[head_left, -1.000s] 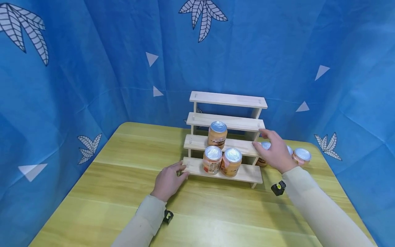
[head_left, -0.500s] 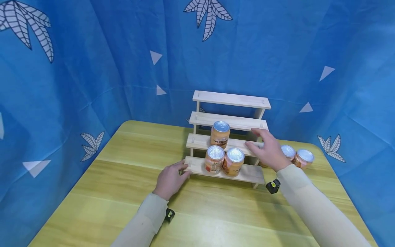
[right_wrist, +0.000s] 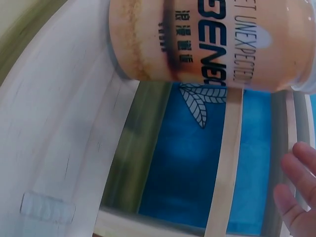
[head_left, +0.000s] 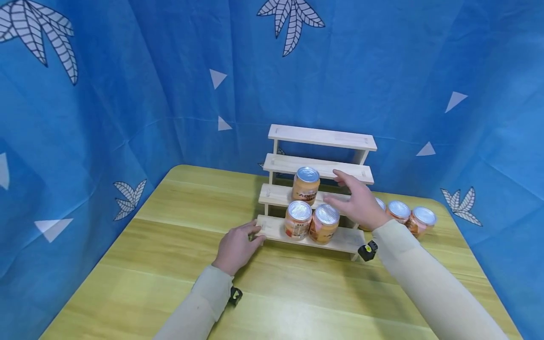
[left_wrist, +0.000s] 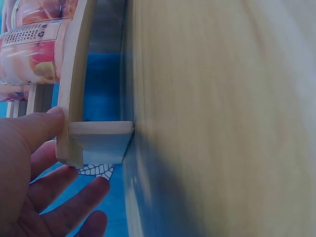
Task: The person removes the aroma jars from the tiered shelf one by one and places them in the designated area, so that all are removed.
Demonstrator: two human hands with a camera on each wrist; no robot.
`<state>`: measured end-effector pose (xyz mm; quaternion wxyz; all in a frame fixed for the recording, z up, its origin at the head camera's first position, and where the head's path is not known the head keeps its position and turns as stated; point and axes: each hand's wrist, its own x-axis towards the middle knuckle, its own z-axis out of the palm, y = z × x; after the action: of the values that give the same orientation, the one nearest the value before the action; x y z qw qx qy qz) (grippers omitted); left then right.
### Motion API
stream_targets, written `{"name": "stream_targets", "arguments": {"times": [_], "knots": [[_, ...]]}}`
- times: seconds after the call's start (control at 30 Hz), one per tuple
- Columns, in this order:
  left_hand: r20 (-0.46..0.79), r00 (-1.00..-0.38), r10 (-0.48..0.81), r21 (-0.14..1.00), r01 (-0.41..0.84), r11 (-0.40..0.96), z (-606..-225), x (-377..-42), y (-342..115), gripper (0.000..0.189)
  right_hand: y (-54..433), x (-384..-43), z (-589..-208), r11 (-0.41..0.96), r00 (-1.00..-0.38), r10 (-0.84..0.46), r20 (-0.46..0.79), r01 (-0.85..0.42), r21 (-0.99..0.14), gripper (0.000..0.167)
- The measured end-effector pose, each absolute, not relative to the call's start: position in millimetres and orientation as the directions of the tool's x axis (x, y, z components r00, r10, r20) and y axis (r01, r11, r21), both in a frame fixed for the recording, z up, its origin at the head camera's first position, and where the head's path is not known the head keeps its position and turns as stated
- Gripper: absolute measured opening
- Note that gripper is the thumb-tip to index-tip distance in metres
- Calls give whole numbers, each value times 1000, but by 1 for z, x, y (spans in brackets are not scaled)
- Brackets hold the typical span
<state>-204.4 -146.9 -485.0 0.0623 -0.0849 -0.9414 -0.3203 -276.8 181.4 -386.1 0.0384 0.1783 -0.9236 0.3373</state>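
Note:
A four-tier pale wooden display rack (head_left: pixel 323 137) stands towards the back of the table. My left hand (head_left: pixel 237 248) pinches the left end of its lowest step (left_wrist: pixel 74 98) between thumb and index finger, the other fingers spread below. Two orange cans with silver lids sit side by side on that step, a left can (head_left: pixel 299 219) and a right can (head_left: pixel 325 225). One more can (head_left: pixel 306 189) stands upright on the second step. Just right of it, my right hand (head_left: pixel 359 203) hovers with thumb and fingers apart, holding nothing; its fingers (right_wrist: pixel 298 173) show at the edge of the right wrist view.
Several more orange cans (head_left: pixel 398 211) stand on the yellow wood-grain table (head_left: pixel 289 302) right of the rack, partly behind my right hand. A blue patterned curtain (head_left: pixel 238 94) hangs close behind and at both sides.
My right hand has moved left from the rack's right end to beside the can on the second step. My left hand keeps its hold; the view has shifted slightly.

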Motion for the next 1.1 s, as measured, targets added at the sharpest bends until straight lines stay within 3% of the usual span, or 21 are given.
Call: {"name": "stream_targets", "arguments": {"times": [0.33, 0.67, 1.1], "knots": [[174, -977, 124, 602, 205, 772, -485, -204, -146, 38, 169, -281, -383, 714, -913, -351, 209, -406, -571, 85], [176, -978, 112, 604, 197, 772, -484, -205, -146, 39, 152, -294, -372, 662, -889, -420, 183, -438, -608, 89], [151, -981, 120, 611, 188, 769, -483, -202, -150, 38, 136, -297, -364, 709, -898, -431, 90, -399, -582, 95]]}}
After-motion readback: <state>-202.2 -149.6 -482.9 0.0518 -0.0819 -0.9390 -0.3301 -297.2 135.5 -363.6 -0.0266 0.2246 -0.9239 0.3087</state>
